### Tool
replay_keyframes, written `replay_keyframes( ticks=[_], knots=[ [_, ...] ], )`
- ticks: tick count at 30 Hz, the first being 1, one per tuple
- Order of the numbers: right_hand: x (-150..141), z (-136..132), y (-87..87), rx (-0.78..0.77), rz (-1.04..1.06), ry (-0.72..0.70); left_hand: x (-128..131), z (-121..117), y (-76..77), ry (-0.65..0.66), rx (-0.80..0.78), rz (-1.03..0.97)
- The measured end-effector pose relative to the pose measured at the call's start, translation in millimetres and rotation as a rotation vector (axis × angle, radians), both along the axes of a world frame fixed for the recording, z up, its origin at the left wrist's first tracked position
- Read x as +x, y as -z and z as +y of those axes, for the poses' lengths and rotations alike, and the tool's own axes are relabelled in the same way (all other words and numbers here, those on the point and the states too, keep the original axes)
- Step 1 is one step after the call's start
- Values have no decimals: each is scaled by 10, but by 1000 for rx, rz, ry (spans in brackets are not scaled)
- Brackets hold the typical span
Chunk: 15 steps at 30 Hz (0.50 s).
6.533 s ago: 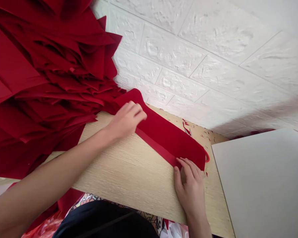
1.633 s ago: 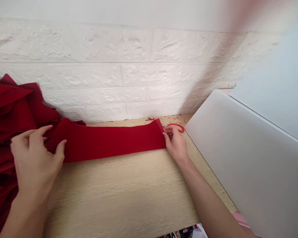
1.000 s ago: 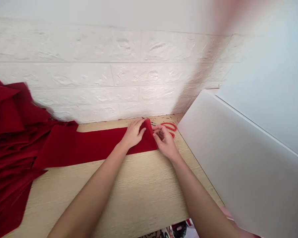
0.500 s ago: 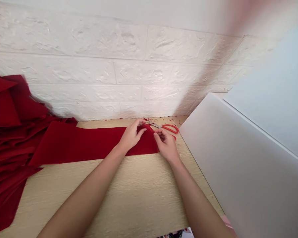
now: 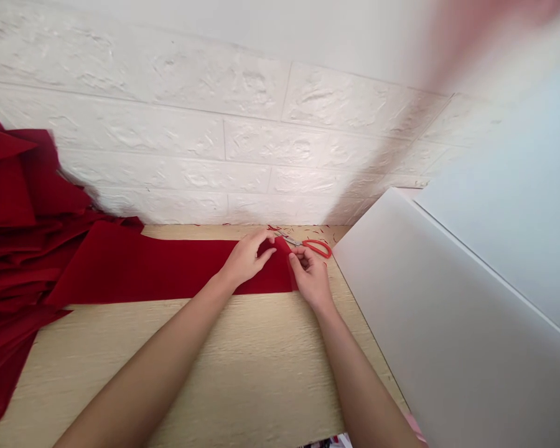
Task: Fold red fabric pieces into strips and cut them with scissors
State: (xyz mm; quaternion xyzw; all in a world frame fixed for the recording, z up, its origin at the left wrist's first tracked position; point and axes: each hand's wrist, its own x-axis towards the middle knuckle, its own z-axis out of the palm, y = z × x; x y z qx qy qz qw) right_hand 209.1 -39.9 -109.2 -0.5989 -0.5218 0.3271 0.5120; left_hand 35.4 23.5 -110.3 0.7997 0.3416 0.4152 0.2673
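A long strip of dark red fabric (image 5: 158, 267) lies flat across the wooden table, running from a heap on the left to its end under my hands. My left hand (image 5: 248, 256) rests over the strip near that end, its thumb and curved fingers apart with a gap between them. Close by on the right, my right hand (image 5: 310, 272) pinches the fabric's end edge between thumb and fingers. Just beyond my fingertips lie scissors (image 5: 316, 247) with red handles, their blades pointing left and partly hidden.
Piled red fabric (image 5: 23, 211) covers the table's left side. A white textured brick wall (image 5: 182, 137) rises along the back edge. White panels (image 5: 448, 298) bound the right side. Small red scraps (image 5: 324, 233) and threads lie near the wall on the table (image 5: 242, 373).
My left thumb and fingers have come off the raised fold at the strip's end, which now lies flatter. The right hand keeps its pinch. The view has shifted slightly.
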Motion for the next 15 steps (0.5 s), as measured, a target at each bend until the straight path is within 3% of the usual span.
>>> replay_keyframes(
  ticks=[7,15],
  knots=[
    [0,8,1,12,1,-7,-8,6,-19,55,105,27],
    [8,6,13,29,-20,-27,2,15,6,5,36,9]
  ],
)
